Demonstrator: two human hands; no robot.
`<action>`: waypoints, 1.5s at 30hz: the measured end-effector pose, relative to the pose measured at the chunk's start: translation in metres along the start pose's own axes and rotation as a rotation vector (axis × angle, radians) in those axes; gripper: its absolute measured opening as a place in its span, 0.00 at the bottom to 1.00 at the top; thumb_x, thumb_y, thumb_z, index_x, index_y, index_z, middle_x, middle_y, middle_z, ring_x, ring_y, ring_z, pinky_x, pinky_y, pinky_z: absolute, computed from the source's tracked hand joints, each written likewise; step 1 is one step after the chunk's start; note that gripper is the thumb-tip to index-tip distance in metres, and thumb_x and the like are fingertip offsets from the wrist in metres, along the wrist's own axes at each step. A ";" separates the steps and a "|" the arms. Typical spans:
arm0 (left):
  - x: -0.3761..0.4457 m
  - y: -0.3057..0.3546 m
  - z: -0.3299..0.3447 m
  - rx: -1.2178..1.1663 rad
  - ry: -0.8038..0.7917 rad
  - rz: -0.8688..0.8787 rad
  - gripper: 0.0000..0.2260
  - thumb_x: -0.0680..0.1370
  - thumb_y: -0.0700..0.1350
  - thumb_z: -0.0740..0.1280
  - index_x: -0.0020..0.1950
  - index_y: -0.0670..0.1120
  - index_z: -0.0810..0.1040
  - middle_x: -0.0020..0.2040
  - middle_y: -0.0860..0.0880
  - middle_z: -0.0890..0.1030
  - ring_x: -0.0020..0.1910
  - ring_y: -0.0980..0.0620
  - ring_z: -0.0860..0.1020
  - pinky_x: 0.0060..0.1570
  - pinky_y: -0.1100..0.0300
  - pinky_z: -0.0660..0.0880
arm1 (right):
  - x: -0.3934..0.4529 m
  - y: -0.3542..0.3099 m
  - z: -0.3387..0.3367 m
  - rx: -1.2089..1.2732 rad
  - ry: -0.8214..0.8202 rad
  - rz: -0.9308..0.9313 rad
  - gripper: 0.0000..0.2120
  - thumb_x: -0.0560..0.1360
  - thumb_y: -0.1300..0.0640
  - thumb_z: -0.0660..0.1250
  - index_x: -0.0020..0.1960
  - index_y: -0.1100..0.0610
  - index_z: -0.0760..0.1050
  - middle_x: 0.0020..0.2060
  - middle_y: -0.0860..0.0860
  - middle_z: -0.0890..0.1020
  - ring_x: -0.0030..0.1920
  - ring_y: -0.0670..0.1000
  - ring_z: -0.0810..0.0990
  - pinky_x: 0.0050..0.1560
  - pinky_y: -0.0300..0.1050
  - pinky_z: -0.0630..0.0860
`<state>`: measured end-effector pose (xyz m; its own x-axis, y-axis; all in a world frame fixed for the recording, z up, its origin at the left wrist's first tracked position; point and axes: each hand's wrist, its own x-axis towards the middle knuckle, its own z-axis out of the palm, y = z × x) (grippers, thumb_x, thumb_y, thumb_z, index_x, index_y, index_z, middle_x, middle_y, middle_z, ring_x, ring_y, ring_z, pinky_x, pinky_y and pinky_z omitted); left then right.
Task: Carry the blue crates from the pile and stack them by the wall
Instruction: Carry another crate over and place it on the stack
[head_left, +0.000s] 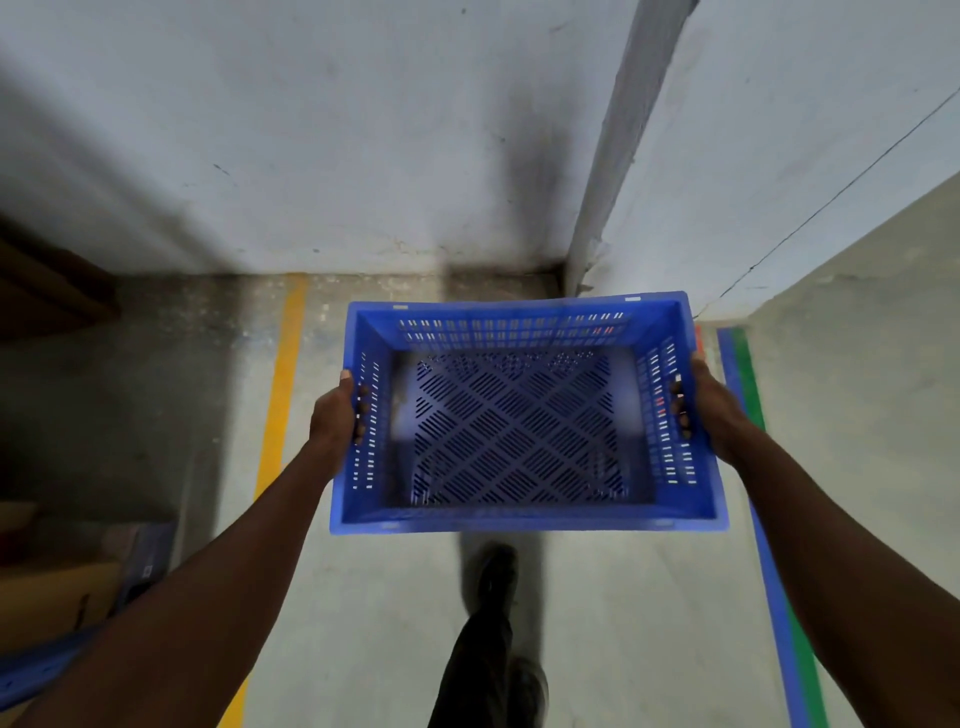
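Note:
An empty blue crate with slotted walls and a perforated floor hangs level in front of me, above the concrete floor. My left hand grips its left side, fingers hooked through the handle slot. My right hand grips the right side the same way. The white wall stands just ahead of the crate, with a corner column to the right. No stack of crates shows at the wall's foot.
A yellow floor line runs on the left, blue and green lines on the right. Cardboard boxes and a blue edge lie at lower left. Dark shelving stands far left. My leg and shoes are below the crate.

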<state>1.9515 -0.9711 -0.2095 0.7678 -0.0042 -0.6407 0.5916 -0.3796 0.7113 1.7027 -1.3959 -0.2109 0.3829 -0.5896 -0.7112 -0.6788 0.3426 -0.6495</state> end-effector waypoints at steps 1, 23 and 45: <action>-0.004 -0.001 -0.001 -0.003 -0.008 -0.002 0.21 0.83 0.61 0.56 0.44 0.47 0.77 0.32 0.49 0.74 0.24 0.51 0.68 0.28 0.58 0.66 | -0.001 0.001 -0.001 -0.003 -0.005 0.000 0.31 0.78 0.28 0.54 0.44 0.55 0.73 0.31 0.54 0.73 0.27 0.52 0.69 0.30 0.44 0.67; -0.089 0.026 -0.016 0.230 0.237 0.263 0.15 0.79 0.59 0.62 0.57 0.51 0.77 0.59 0.46 0.80 0.57 0.43 0.79 0.58 0.44 0.77 | -0.081 0.007 -0.005 -0.155 0.285 -0.128 0.29 0.73 0.33 0.61 0.57 0.55 0.81 0.54 0.56 0.84 0.54 0.59 0.82 0.58 0.57 0.78; -0.502 -0.033 0.198 0.539 -1.214 0.451 0.13 0.85 0.44 0.58 0.48 0.44 0.80 0.40 0.45 0.79 0.29 0.55 0.76 0.33 0.64 0.71 | -0.593 0.289 -0.131 1.060 0.992 -0.028 0.17 0.84 0.47 0.61 0.55 0.56 0.84 0.48 0.57 0.87 0.42 0.55 0.84 0.50 0.52 0.78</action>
<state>1.4976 -1.1398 0.0313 0.0111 -0.9009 -0.4339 -0.0240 -0.4341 0.9006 1.1969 -1.0434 0.0582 -0.4931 -0.7080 -0.5056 0.2625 0.4330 -0.8623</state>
